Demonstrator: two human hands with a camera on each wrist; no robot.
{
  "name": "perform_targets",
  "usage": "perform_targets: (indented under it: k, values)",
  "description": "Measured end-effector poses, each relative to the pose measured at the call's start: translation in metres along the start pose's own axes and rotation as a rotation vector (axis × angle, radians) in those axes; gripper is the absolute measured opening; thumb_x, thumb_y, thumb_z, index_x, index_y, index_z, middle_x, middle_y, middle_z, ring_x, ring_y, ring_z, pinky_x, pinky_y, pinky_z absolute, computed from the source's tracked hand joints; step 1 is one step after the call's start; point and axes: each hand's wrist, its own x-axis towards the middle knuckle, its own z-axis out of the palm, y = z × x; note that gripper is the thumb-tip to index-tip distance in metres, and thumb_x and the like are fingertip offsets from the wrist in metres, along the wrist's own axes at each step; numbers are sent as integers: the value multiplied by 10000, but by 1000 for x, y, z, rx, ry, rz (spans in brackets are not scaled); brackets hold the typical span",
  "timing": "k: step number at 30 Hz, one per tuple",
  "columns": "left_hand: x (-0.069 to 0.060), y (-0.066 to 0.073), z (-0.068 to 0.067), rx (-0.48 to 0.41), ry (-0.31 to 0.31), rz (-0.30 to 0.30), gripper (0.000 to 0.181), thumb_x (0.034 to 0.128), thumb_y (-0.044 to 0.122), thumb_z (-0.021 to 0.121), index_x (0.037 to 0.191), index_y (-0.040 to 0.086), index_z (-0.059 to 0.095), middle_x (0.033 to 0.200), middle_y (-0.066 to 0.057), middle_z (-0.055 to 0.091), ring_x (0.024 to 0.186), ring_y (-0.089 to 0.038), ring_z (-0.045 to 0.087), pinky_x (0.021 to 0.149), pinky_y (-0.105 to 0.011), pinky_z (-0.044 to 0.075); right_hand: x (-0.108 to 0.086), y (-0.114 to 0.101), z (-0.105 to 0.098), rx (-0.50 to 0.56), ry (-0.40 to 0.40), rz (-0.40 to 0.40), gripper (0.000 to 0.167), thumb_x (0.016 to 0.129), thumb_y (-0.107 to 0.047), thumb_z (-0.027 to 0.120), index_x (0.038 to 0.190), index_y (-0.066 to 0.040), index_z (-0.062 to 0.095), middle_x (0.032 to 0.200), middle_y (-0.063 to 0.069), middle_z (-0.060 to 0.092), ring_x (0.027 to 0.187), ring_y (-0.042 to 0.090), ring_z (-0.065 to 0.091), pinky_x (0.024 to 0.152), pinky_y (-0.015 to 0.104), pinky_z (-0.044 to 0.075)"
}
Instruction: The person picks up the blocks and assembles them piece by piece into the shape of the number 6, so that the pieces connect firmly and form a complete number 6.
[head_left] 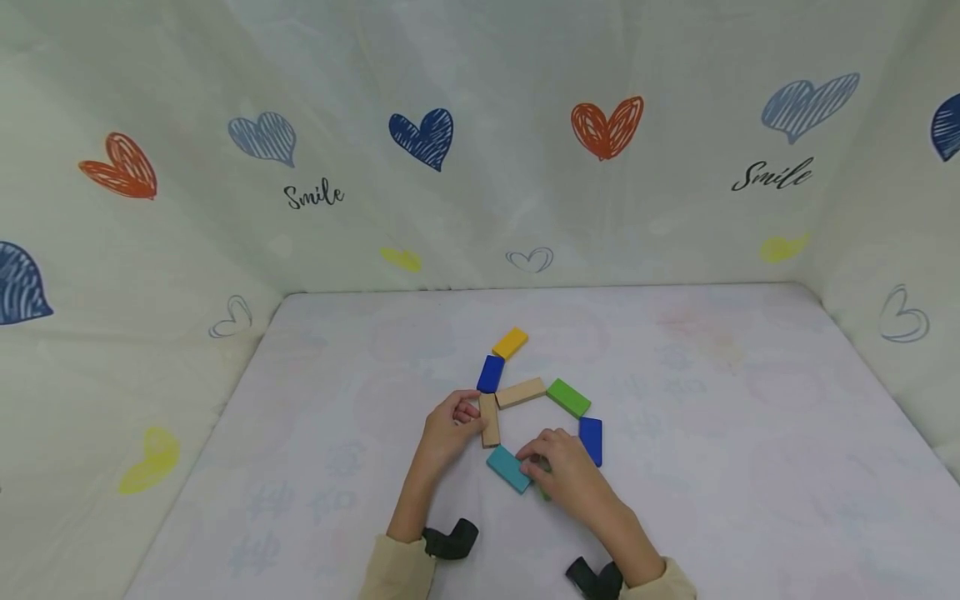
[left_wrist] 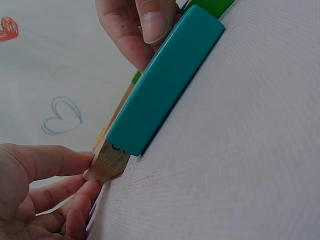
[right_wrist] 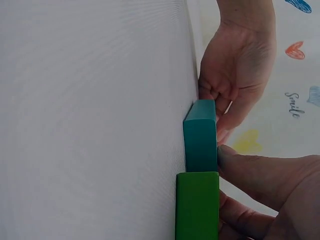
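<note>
My left hand [head_left: 450, 429] is at the left side of a plain wooden block [head_left: 489, 421], thumb and fingers curled about it. In the left wrist view, its fingertips touch the near end of that wooden block [left_wrist: 107, 162]. My right hand [head_left: 562, 471] holds the right end of a teal block [head_left: 508, 469], its thumb [right_wrist: 240, 162] on the block's upper face in the right wrist view. A green block [right_wrist: 197, 205] butts against the teal block [right_wrist: 201, 145] and is mostly hidden under the right hand in the head view.
Beyond the hands, a second wooden block [head_left: 521, 392], a green block [head_left: 568, 397] and a blue block [head_left: 591, 441] continue the ring. Another blue block [head_left: 491, 373] and a yellow block [head_left: 510, 342] run off its upper left corner. All lie flat on the white cloth [head_left: 720, 467].
</note>
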Motion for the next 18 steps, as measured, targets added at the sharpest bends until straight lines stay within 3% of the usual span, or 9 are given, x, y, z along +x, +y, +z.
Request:
perform_targets:
  k: [9,18]
  values:
    - [0,-1,1,13,14,16,406,790,109,681,1181,46,590,859,-52,600,777,-144,517,659,-256,415,1,1,0,9,23,-18,84,800,-126,701,880,-136,722,778,-69,612,777,97,541,688,258,405]
    - [0,0,0,17,15,5,404,794,102,680,1184,46,590,859,-52,599,775,-142,514,649,-244,409,2,6,-2,75,-15,-3,90,839,-143,665,914,-140,715,837,-71,636,815,104,566,689,233,451]
